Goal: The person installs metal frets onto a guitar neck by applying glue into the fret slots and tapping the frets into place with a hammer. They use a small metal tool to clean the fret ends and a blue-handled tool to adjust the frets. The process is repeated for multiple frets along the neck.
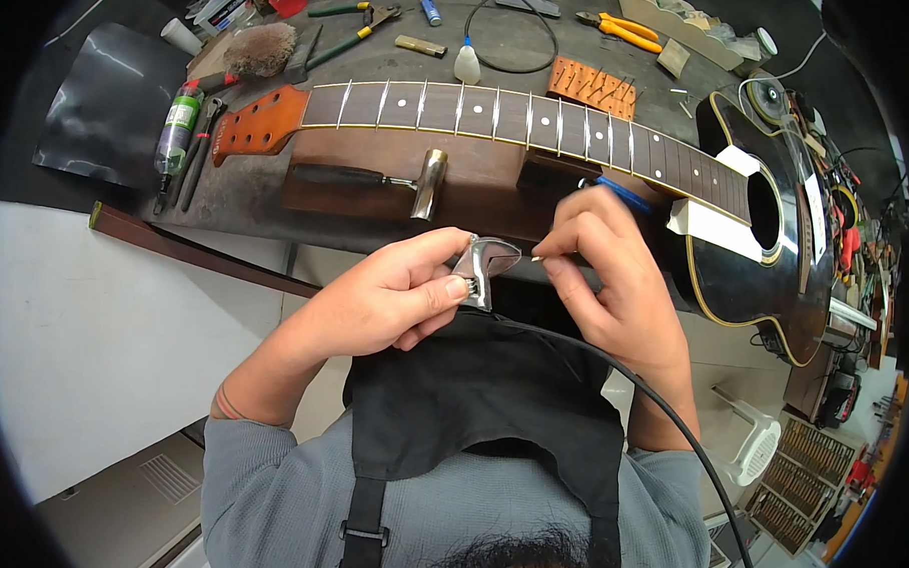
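My left hand [399, 290] is closed around a shiny chrome adjustable wrench [483, 267], its jaw end pointing right and its handle hidden in the palm. Just to the right, my right hand [615, 275] pinches a tiny pale piece [537, 257] between thumb and fingertips, too small to name. Both hands are in front of the bench edge, close together. Beyond them lies an acoustic guitar, its fretted neck [436, 109] running across the bench, its reddish-brown headstock [265, 122] at left and its black body [716, 258] at right.
A hammer [430, 188] rests on a brown block [377, 203] below the neck. Behind the neck are a wooden holder with thin tools [594, 87], orange-handled pliers [628, 32] and a brush [262, 49]. A bottle [180, 124] stands left. A black cable [661, 396] runs past my right arm.
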Demonstrator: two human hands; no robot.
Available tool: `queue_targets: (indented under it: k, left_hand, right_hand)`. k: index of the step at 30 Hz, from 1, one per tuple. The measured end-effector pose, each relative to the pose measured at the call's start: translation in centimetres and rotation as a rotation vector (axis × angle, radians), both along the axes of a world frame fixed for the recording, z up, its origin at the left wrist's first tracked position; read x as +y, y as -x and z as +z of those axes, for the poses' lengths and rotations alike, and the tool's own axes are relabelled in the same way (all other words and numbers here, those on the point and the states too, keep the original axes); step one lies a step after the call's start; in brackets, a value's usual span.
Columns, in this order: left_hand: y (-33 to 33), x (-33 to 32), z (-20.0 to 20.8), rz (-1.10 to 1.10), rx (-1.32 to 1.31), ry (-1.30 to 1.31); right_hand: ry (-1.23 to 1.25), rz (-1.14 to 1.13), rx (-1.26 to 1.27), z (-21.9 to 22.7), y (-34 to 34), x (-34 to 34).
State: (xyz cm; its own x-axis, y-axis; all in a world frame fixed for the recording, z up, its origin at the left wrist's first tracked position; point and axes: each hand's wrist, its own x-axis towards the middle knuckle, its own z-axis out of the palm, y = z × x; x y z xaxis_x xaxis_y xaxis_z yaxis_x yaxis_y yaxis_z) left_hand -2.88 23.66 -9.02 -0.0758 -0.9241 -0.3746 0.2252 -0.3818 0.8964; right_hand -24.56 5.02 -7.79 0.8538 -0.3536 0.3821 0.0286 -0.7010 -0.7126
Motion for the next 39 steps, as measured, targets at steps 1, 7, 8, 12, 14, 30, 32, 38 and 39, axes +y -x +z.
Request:
queue_targets:
  k: [1, 7, 8, 12, 14, 30, 32, 38, 39]
  left_hand:
    - [0.1, 0.1, -0.1, 0.012, 0.013, 0.01]
    - [0.8, -0.4, 0.1, 0.057, 0.114, 0.085]
    - [1.0, -0.6, 0.3, 0.048, 0.118, 0.083]
    - [1.9, -1.3, 1.2, 0.042, 0.138, 0.083]
    - [1.9, -1.3, 1.3, 0.043, 0.14, 0.07]
    - [1.9, -0.9, 1.2, 0.022, 0.141, 0.019]
    - [1.9, -0.9, 1.3, 0.017, 0.14, 0.026]
    - [1.9, -0.9, 1.6, 0.012, 0.136, 0.037]
    - [1.9, -0.9, 1.7, 0.013, 0.139, 0.041]
  right_hand:
    - [-0.008, -0.034, -0.007, 0.0, 0.1, 0.1]
    - [-0.62, 0.028, -0.38, -2.1, 0.8, 0.4]
    - [-0.645, 0.037, -0.415, -2.5, 0.8, 0.5]
    - [-0.656, 0.069, -0.467, -2.9, 0.6, 1.1]
    - [-0.626, 0.092, -0.473, -3.2, 0.5, 1.2]
    - [-0.503, 0.09, -0.432, -3.3, 0.1, 1.9]
    - [-0.489, 0.097, -0.435, -3.5, 0.1, 1.8]
    - [-0.486, 0.107, -0.417, -3.5, 0.1, 1.9]
    - [-0.488, 0.108, -0.415, -3.5, 0.1, 1.9]
